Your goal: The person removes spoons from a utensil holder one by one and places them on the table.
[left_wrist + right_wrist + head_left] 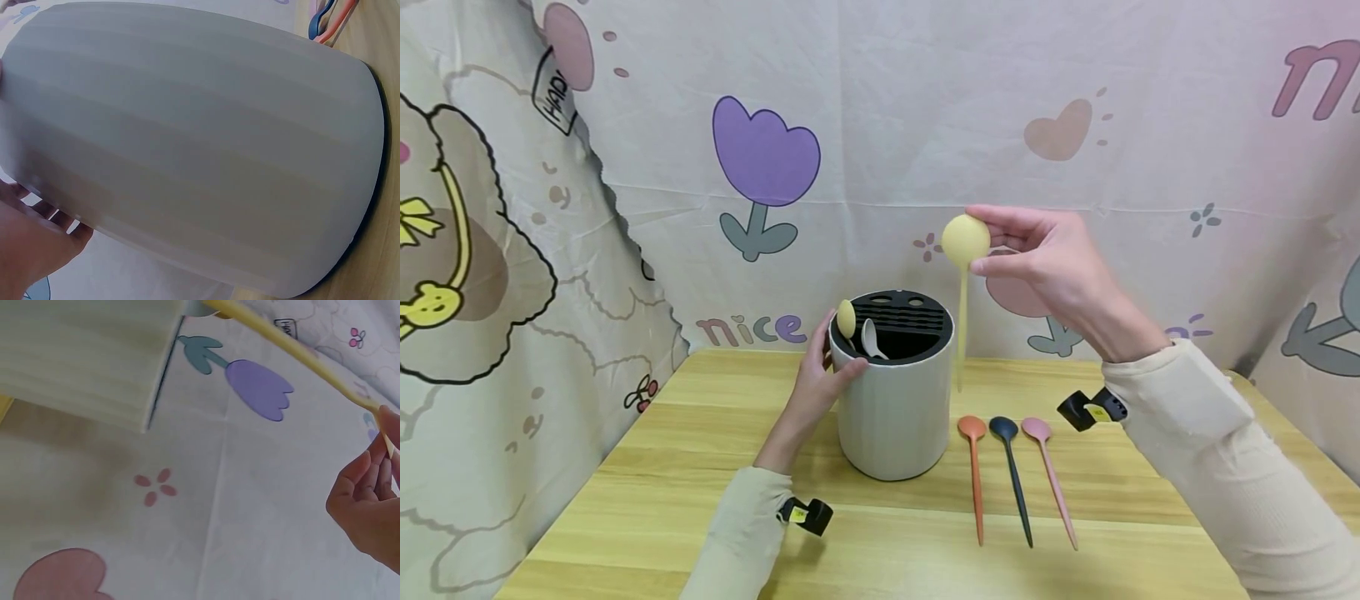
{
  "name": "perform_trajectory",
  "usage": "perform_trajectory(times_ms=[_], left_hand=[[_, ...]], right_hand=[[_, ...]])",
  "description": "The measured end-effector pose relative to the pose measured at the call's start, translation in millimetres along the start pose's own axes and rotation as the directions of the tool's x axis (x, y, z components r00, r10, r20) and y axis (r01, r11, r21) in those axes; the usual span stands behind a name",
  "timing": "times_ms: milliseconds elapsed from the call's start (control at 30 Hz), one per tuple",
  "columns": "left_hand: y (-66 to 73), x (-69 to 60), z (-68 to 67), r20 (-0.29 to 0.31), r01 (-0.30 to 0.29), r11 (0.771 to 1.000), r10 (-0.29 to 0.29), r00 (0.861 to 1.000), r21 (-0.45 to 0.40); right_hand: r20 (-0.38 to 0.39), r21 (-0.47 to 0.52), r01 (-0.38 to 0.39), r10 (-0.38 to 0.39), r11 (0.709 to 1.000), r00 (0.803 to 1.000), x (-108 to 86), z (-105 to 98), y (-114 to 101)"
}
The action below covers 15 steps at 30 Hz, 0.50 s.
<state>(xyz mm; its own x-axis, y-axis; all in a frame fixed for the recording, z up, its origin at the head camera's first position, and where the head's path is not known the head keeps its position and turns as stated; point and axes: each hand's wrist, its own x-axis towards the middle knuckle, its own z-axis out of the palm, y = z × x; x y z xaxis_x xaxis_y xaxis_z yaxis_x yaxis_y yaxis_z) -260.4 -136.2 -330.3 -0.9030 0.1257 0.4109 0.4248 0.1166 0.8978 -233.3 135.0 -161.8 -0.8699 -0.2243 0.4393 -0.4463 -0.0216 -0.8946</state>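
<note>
Person lifting a yellow long-handled spoon (966, 242) by its round bowl, right of centre in the frame, beside a white utensil holder (895, 421).
The right hand (1041, 254) pinches the bowl's edge between thumb and fingers; the handle hangs straight down. The left hand (820, 379), at centre left, grips the holder's rim, thumb on the front and fingers around the side. Inside the black slotted top (901, 317) stand a smaller yellow spoon (846, 318) and a pale spoon (870, 338). Lower right of centre, orange (972, 427), dark blue (1003, 428) and pink (1037, 429) spoons lie side by side on the wooden table (647, 475), bowls towards the top.
</note>
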Motion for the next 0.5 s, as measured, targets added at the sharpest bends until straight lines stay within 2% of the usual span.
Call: perform_trajectory(times_ms=[133,300,367,500], left_hand=[[1.1,-0.3,0.1,0.001,0.001,1.000,-0.001,1.000,-0.003],[1.7,-0.8,0.3,0.001,0.007,1.000,-0.007,1.000,-0.007],[1.4,-0.8,0.0,0.000,0.008,1.000,-0.008,1.000,-0.007],[1.0,-0.9,-0.3,0.001,0.009,1.000,-0.009,1.000,-0.010]], right_hand=[[0.002,-0.035,-0.032,0.033,0.999,0.999,-3.1,-5.2,11.6],[0.072,-0.053,-0.078,0.082,0.996,0.994,-7.9,-15.0,28.3],[0.105,-0.056,-0.075,0.081,0.996,0.991,-9.6,-18.3,36.6],[0.120,-0.047,-0.059,0.064,0.997,0.991,-13.0,-22.1,53.9]])
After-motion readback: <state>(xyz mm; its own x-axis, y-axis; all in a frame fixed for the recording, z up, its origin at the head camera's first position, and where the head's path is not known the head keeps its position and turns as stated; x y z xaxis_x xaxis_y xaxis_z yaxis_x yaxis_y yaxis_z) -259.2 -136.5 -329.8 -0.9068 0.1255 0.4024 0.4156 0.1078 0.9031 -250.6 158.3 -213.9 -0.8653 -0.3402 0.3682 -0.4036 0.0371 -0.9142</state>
